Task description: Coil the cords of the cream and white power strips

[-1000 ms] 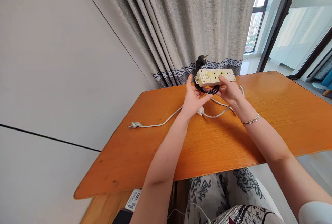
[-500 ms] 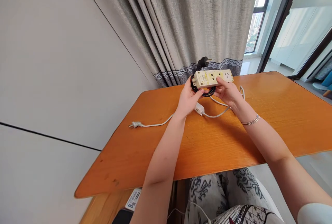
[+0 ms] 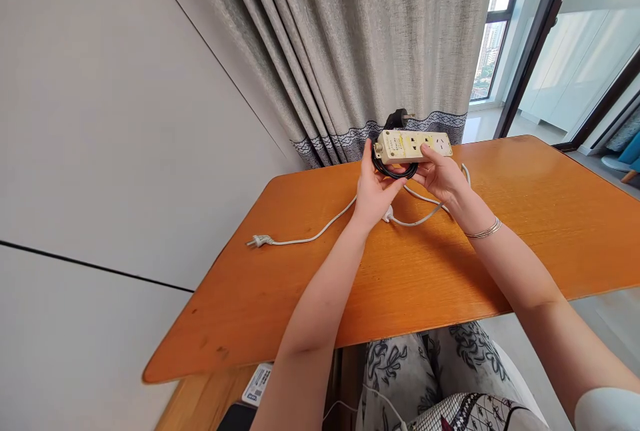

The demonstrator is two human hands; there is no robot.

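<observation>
A worn cream power strip is held up above the far part of the table. My right hand grips its right half, thumb on the socket face. At the strip's left end, my left hand is closed around the coiled black cord, which hangs in loops beneath the strip. The cord's black plug sticks up behind the strip, prongs to the right. Below my hands lies a white cord on the table, with a white plug at left and a white piece partly hidden by my left hand.
The orange wooden table has rounded corners. A grey curtain hangs at its far edge, a pale wall panel stands at left, and glass doors are at right. Below the near edge are my legs and a white labelled item.
My left hand has shifted right along the coil, covering more of the white piece. The strip and black plug have moved slightly right, the strip also a little up.
</observation>
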